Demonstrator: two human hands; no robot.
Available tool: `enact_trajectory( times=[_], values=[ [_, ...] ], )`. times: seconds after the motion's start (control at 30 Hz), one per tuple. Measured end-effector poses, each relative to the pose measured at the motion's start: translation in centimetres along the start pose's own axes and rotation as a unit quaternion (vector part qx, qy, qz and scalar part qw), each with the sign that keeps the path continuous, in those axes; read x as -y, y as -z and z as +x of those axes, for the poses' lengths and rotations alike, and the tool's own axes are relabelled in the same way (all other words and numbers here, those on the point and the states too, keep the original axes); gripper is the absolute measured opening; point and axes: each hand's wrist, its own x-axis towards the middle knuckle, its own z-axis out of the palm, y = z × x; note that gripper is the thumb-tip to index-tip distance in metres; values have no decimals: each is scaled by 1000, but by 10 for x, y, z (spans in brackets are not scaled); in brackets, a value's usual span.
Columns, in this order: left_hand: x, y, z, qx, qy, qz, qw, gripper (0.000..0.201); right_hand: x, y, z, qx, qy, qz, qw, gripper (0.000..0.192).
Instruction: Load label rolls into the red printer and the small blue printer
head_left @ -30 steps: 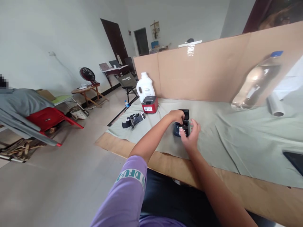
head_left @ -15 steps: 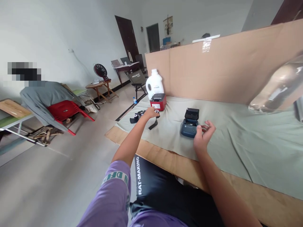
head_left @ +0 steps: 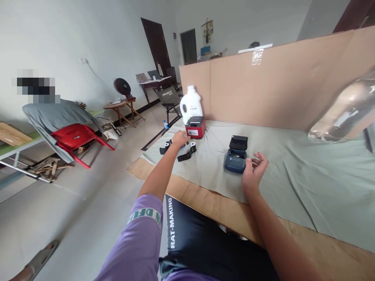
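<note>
My left hand (head_left: pixel 179 138) is over the left part of the cloth, fingers stretched out and nothing seen in them. Just right of it stands a black tape-like roll with a white core (head_left: pixel 193 149), its loose end trailing left on the cloth. More black rolls (head_left: pixel 163 150) lie partly hidden under my left hand and wrist. A small dark-blue printer (head_left: pixel 235 163) sits with its black lid (head_left: pixel 238 142) raised. At its right side my right hand (head_left: pixel 254 171) rests, thumb by the casing and the other fingers loosely bent and apart.
A red-and-black device (head_left: pixel 197 128) stands before a white jug (head_left: pixel 191 103). A cardboard wall (head_left: pixel 263 89) closes off the back. On the right lies a plastic-wrapped object (head_left: pixel 342 111). Another person sits at the left near a red chair (head_left: pixel 77 134); a foot shows bottom left.
My left hand has let go of the black roll and moved slightly left. The roll now stands on the cloth. My right hand stays beside the printer.
</note>
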Motion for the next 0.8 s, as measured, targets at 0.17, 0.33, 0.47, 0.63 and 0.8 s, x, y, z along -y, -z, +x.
enact_trajectory(
  times=[0.17,0.33,0.47,0.63,0.8],
  values=[
    [5,0,7,34,5,20,999,40,-3,-2,1,0,-16,0,1000,48],
    [2,14,-10,-29,-23,-46,998,38,0,-4,2,8,-28,5,1000,45],
    [-14,28,-40,-122,-60,-378,916,45,12,-6,-1,38,-24,15,999,36],
    [-61,20,-95,-177,-144,-533,815,51,49,2,-1,138,-21,18,990,27],
    [-115,-14,-145,-202,-337,-301,869,40,78,10,26,294,-147,102,939,31]
  ],
)
